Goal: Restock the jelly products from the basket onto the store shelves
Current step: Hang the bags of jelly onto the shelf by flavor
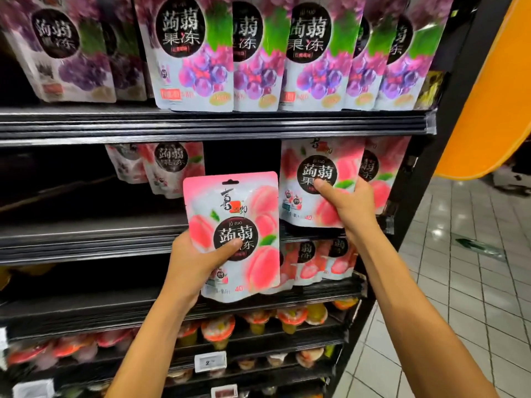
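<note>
My left hand (198, 261) grips a pink peach jelly pouch (244, 214) by its lower left corner, thumb across the front, and holds it upright in front of the shelves. My right hand (349, 203) grips another peach jelly pouch (313, 168) that stands on the middle shelf (86, 239) at the right, thumb on its front. More peach pouches (382, 173) stand behind it and further left (172, 165). A gap lies between the two groups. The basket is out of view.
Purple grape jelly pouches (195, 53) fill the top shelf. Strawberry pouches (319, 259) stand on the shelf below my hands, jelly cups (218, 331) lower down. An orange panel (488, 87) and tiled floor (459, 297) lie to the right of the shelf's black end post.
</note>
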{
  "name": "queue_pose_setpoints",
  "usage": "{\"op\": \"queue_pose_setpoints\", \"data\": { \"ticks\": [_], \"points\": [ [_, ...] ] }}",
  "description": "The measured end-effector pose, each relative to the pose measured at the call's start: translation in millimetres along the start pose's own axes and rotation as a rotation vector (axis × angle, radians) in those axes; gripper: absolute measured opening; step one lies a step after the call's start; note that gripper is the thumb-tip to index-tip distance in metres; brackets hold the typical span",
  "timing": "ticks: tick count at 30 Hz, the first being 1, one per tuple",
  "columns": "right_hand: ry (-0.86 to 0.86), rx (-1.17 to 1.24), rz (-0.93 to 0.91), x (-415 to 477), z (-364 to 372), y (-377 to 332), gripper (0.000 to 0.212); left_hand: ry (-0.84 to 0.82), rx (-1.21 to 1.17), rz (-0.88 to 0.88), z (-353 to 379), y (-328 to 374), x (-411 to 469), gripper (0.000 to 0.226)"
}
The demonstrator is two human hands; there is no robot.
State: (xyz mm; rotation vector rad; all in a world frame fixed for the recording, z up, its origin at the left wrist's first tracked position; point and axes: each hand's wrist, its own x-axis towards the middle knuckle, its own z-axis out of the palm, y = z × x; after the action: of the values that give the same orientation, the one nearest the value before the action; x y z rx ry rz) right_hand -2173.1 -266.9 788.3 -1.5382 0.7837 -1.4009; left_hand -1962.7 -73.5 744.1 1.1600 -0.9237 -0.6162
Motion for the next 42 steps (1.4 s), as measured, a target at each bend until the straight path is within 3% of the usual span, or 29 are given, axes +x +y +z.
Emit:
{"op": "queue_pose_setpoints", "data": {
  "ticks": [4,10,13,17,22,27,39,42],
  "points": [
    [-0.001,-0.073,0.004,8,-1,4,0.067,0.002,0.017,0.008,6,1,-1,0.043],
    [-0.137,-0.227,-0.02,0,-17,7,0.04,0.008,0.034,-0.003,14,-4,-7,0.044],
    [-0.167,-0.39,-0.105,-16,-25,11,0.048,0.012,0.034,0.001,16,-5,-8,0.043],
    [-0.078,-0.559,-0.191,-29,-31,15,0.052,0.012,0.035,0.003,17,-5,-9,0.043],
    [0.062,-0.555,-0.17,-32,-28,16,0.045,0.005,0.037,0.005,18,-6,-12,0.041],
    [0.024,-0.601,-0.122,-24,-23,19,0.031,0.021,0.045,-0.004,14,-8,-13,0.043],
    [0.072,-0.565,-0.077,-26,-31,18,0.035,-0.017,0.028,0.005,18,1,-5,0.042],
    [0.191,-0.51,-0.146,-36,-30,9,0.026,-0.038,0.015,-0.001,24,5,3,0.041]
  ]
}}
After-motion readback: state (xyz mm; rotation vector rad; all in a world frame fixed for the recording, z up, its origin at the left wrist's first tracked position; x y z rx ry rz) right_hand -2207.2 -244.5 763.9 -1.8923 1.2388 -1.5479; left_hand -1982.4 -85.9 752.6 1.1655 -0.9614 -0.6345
